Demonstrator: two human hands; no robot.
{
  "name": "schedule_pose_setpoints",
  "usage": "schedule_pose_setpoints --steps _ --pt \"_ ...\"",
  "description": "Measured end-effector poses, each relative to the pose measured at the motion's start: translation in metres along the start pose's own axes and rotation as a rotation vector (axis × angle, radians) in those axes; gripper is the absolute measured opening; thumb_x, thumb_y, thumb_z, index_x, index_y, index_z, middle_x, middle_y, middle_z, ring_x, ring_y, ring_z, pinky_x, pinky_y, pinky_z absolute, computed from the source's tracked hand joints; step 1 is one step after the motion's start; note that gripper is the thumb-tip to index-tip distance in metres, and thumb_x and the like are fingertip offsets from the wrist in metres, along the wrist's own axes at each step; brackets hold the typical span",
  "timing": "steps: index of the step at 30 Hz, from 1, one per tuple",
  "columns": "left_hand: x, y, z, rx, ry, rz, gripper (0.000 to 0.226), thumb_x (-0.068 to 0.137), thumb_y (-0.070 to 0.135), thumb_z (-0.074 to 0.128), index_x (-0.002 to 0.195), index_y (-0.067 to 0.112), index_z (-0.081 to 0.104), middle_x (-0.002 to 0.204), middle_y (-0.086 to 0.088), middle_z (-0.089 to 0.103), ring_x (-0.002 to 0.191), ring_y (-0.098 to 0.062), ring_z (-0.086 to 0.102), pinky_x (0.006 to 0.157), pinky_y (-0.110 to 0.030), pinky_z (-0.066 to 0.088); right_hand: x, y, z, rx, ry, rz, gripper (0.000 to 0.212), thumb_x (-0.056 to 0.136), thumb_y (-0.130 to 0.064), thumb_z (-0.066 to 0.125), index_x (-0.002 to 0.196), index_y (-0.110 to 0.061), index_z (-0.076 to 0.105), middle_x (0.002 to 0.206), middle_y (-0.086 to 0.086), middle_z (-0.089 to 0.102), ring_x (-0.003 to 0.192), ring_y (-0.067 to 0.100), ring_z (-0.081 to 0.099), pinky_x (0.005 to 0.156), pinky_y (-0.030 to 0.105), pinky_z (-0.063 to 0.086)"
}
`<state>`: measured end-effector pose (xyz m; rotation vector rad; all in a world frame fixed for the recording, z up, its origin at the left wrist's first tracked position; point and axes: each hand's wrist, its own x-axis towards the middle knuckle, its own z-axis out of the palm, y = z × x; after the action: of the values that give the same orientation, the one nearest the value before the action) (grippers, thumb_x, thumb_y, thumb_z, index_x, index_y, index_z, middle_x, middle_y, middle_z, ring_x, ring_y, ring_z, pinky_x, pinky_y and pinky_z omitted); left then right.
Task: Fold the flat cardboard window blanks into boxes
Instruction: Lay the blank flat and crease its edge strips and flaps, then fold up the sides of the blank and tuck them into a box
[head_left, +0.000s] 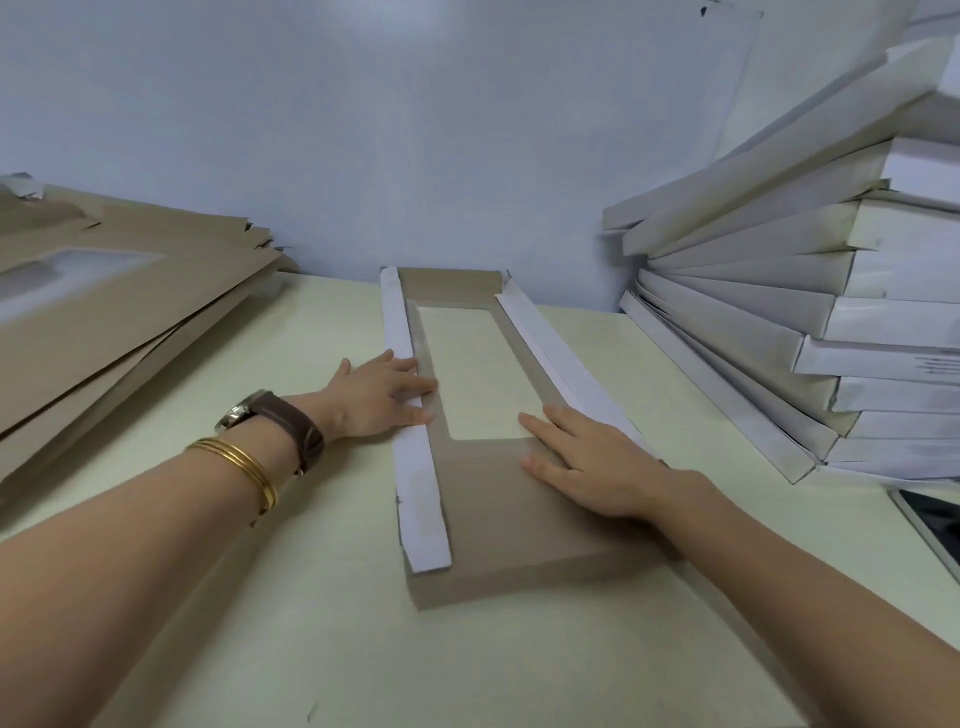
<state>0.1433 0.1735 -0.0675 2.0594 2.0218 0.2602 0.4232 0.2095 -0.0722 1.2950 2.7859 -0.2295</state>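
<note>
Head view: a partly folded cardboard window blank (483, 519) lies brown side up in the middle of the pale table (260, 649), between a stack of flat blanks (130, 312) at left and a pile of finished white boxes (779, 312) at right. Its two long white side flaps are turned up and inward. The board looks thin and light, stiff across its panels but ready to bend at the scored creases. The narrow frame round the window opening (467, 374) is judged the weak part, so it is best held by the solid near panel or along a flap. The left hand (379, 397), fingers straight and together, presses flat on the left flap (421, 499). The right hand (587, 462), also flat with fingers extended, rests on the brown panel at the window's near right corner, just beside the right flap (556, 353). Neither hand grips anything.
</note>
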Motion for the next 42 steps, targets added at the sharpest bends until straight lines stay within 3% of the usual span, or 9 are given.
schedule_pose_setpoints --steps 5,8,11,17,20,23,30,36,42 --pt "-0.006 0.012 0.009 -0.026 0.206 0.087 0.033 0.094 0.004 0.043 0.121 0.009 0.063 0.131 -0.01 0.056 0.129 -0.025 0.042 0.104 -0.038 0.034 0.012 -0.02 0.012 -0.038 0.01 0.069 0.064 0.097 -0.061 0.013 0.154 -0.035 0.002 0.163 0.003 0.0 0.15 0.018 -0.002 0.121 0.04 0.004" --pt "-0.011 0.016 0.013 -0.009 0.24 0.103 0.034 0.092 0.005 0.042 0.117 0.01 0.065 0.127 -0.004 0.061 0.123 -0.025 0.051 0.101 -0.037 0.04 0.018 -0.025 0.013 -0.046 0.015 0.081 0.064 0.097 -0.06 0.013 0.154 -0.034 0.001 0.163 0.004 0.0 0.15 0.019 -0.001 0.121 0.04 0.004" --pt "-0.017 0.022 0.015 0.021 0.254 0.116 0.034 0.097 0.025 0.045 0.126 0.015 0.061 0.13 -0.001 0.061 0.121 -0.022 0.053 0.101 -0.032 0.04 0.021 -0.028 0.013 -0.046 0.021 0.093 0.064 0.097 -0.061 0.014 0.154 -0.034 0.002 0.163 0.003 0.0 0.15 0.019 -0.001 0.121 0.04 0.004" --pt "-0.023 0.025 0.0 0.262 0.205 0.123 0.038 0.093 0.016 0.045 0.129 0.021 0.058 0.123 0.003 0.064 0.118 -0.019 0.054 0.116 -0.031 0.013 0.02 -0.026 0.014 -0.005 0.082 0.096 0.063 0.095 -0.063 0.019 0.152 -0.039 0.01 0.16 0.001 0.012 0.145 0.022 0.008 0.117 0.04 0.012" --pt "-0.031 0.017 -0.014 0.261 0.152 0.084 0.041 0.092 0.018 0.05 0.131 0.027 0.056 0.125 -0.001 0.06 0.119 -0.023 0.053 0.102 -0.032 0.039 0.017 -0.02 0.012 0.062 0.121 0.089 0.059 0.096 -0.062 0.028 0.15 -0.039 0.021 0.152 0.002 0.023 0.14 0.021 0.013 0.116 0.038 0.017" --pt "-0.043 0.008 -0.016 0.325 0.081 0.193 0.044 0.083 0.007 0.05 0.119 0.029 0.062 0.115 0.004 0.062 0.109 -0.021 0.057 0.084 -0.028 0.045 0.011 -0.01 0.011 0.185 0.153 0.07 0.054 0.096 -0.053 0.04 0.147 -0.035 0.034 0.146 -0.001 0.029 0.136 0.014 0.014 0.113 0.031 0.019" --pt "-0.063 -0.008 -0.001 0.155 0.12 0.3 0.04 0.084 -0.001 0.048 0.118 0.013 0.064 0.123 0.0 0.061 0.117 -0.018 0.053 0.096 -0.03 0.041 -0.013 0.012 -0.002 0.247 0.214 -0.067 0.041 0.096 -0.035 0.054 0.135 -0.024 0.051 0.131 -0.011 0.052 0.121 0.004 0.04 0.098 0.017 0.029" --pt "-0.071 -0.008 0.003 0.038 0.169 0.244 0.032 0.094 0.04 0.055 0.116 0.02 0.067 0.123 0.006 0.062 0.125 -0.01 0.048 0.105 -0.026 0.035 -0.031 0.028 -0.006 0.212 0.316 -0.175 0.035 0.086 -0.018 0.072 0.121 -0.015 0.065 0.121 -0.008 0.063 0.115 0.01 0.054 0.096 0.006 0.031" --pt "-0.075 -0.002 -0.001 0.011 0.196 0.261 0.035 0.085 0.003 0.059 0.113 0.021 0.069 0.121 0.008 0.064 0.117 -0.013 0.056 0.098 -0.028 0.041 -0.041 0.027 -0.004 0.164 0.394 -0.291 0.031 0.08 0.005 0.07 0.106 -0.011 0.072 0.103 -0.01 0.068 0.105 0.009 0.05 0.089 0.01 0.037"
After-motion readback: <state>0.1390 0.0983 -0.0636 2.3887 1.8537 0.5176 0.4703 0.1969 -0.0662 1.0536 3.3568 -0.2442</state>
